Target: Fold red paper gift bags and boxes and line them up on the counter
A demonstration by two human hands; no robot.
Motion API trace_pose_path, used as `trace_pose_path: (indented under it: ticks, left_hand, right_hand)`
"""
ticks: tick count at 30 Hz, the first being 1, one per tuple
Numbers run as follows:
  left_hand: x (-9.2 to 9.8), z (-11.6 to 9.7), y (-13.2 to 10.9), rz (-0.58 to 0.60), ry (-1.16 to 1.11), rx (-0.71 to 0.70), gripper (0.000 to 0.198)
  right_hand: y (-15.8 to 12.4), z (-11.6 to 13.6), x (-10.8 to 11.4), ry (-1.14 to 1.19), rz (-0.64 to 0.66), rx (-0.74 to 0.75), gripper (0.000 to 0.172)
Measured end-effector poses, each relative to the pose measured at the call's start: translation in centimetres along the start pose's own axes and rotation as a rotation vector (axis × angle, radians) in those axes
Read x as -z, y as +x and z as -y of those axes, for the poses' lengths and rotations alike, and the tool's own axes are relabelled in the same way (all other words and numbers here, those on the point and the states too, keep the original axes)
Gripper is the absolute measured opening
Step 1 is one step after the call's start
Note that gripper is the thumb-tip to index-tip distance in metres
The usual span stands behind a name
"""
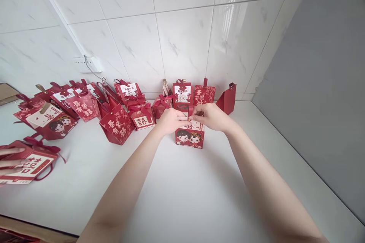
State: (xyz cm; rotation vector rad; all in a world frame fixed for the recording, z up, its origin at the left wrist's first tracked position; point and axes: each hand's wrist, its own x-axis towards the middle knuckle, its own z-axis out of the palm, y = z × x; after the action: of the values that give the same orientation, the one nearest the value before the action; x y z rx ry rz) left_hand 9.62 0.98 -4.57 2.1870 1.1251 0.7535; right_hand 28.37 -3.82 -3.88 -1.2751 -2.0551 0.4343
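A red gift box (189,139) with two cartoon figures on its front stands upright on the white table. My left hand (172,120) pinches its top edge from the left side. From the right, my right hand (211,117) has its fingers closed at the same top, by the red ribbon loop (190,111). The fingertips of both hands almost meet there and partly hide the box's top and the ribbon.
Several red gift boxes, such as one with gold writing (117,126), stand along the tiled wall and at the left. At the far left, another person's hand (11,162) rests on a red box (40,164). A grey panel (319,83) borders the table's right side.
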Motion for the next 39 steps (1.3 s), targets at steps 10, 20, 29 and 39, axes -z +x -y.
trace_pose_path:
  ticks: [10, 20, 29, 39]
  left_hand:
    - [0.0, 0.3, 0.4, -0.022, 0.156, 0.061, 0.039]
    - [5.6, -0.8, -1.1, 0.175, 0.167, 0.046, 0.024]
    - [9.6, -1.4, -3.6, 0.104, 0.373, 0.094, 0.019]
    - [16.3, 1.7, -8.1, -0.106, 0.207, 0.254, 0.033]
  right_hand:
    - [0.5, -1.3, -1.0, 0.013, -0.144, -0.020, 0.018]
    - [-0.5, -2.1, 1.5, 0.013, -0.010, 0.021, 0.022]
    - [-2.4, -1.6, 3.9, -0.076, 0.104, -0.240, 0.025]
    - [-2.1, -4.6, 5.0, -0.146, -0.049, -0.385, 0.025]
